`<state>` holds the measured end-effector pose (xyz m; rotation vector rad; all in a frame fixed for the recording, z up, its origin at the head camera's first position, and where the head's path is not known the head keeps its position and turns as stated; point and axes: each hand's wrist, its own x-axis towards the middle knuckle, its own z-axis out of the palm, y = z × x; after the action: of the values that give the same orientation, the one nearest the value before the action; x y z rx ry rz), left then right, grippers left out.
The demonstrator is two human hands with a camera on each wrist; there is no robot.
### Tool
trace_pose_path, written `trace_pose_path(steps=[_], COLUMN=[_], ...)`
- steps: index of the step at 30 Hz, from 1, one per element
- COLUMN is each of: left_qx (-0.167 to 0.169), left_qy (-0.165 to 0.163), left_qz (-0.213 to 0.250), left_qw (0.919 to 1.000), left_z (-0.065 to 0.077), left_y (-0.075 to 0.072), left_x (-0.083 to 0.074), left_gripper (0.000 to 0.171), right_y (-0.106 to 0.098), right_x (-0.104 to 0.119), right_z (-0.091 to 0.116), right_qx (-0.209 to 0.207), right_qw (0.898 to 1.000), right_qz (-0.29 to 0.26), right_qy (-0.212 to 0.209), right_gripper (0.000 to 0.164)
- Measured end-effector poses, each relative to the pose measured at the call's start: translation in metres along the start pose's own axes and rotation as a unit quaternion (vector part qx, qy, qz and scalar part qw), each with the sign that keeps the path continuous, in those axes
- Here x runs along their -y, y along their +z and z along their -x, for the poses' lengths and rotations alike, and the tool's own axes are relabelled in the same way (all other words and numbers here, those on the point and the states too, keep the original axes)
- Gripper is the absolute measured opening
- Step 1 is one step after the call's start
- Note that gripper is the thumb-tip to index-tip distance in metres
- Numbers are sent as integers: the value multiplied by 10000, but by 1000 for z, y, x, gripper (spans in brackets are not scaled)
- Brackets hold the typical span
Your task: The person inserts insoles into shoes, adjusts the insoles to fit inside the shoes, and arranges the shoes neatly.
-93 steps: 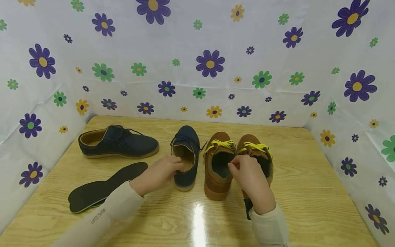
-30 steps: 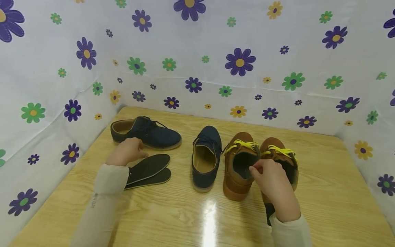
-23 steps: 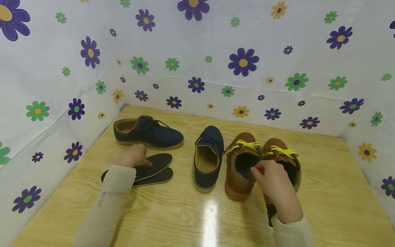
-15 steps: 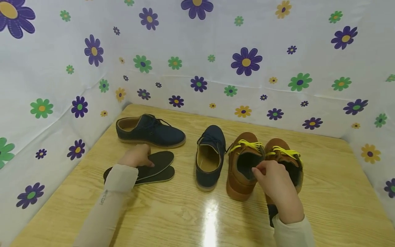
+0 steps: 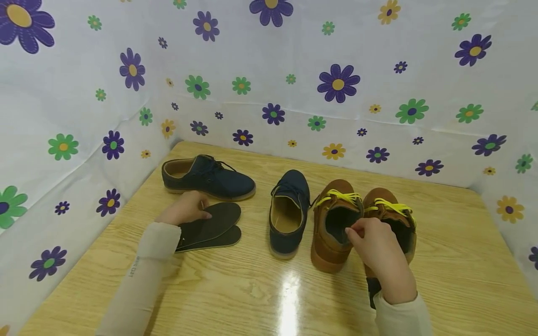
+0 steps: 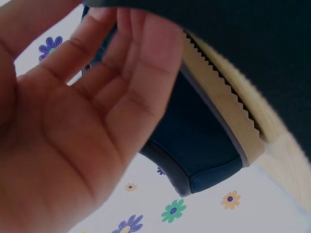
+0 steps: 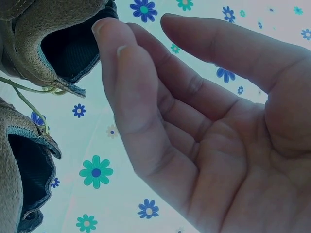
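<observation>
My left hand [image 5: 185,209] pinches the edge of the upper of two dark shoe insoles [image 5: 220,219], its far end raised a little over the lower insole [image 5: 230,237]. In the left wrist view the dark insole [image 6: 272,43] hides some fingertips of the left hand [image 6: 82,126]. My right hand [image 5: 380,252] hovers above two brown shoes with yellow laces, fingers loosely bent and nothing between them. The left brown shoe [image 5: 329,254] and the right brown shoe [image 5: 376,198] stand side by side, the latter partly hidden by the hand.
A navy lace-up shoe [image 5: 210,179] lies lengthwise at the back left. Another navy shoe [image 5: 283,245] points away, left of the brown pair. A black piece [image 5: 371,291] shows beneath the right forearm. Flowered white cloth [image 5: 273,60] walls the wooden table [image 5: 235,298].
My left hand has left the middle navy shoe, moved left to the insoles and taken hold of the upper one, slightly raising it. The right hand stays over the brown shoes. The view has turned left.
</observation>
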<state>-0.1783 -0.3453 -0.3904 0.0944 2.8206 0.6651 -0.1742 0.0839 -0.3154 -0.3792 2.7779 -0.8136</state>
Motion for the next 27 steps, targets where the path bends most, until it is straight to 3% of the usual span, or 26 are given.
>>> trace_pose_path(steps=[10, 27], left_qx=[-348, -920], left_qy=[686, 914], left_qz=[380, 752], left_qw=[9963, 9887], left_z=[0, -10], left_y=[-15, -29], left_x=[-12, -54], left_gripper=[7, 7], right_y=[-3, -2], right_x=[-4, -3], right_z=[1, 0], right_qx=[-21, 14], right_qw=[10000, 9999], right_qz=[0, -77], right_qy=[22, 102], right_gripper=[21, 21])
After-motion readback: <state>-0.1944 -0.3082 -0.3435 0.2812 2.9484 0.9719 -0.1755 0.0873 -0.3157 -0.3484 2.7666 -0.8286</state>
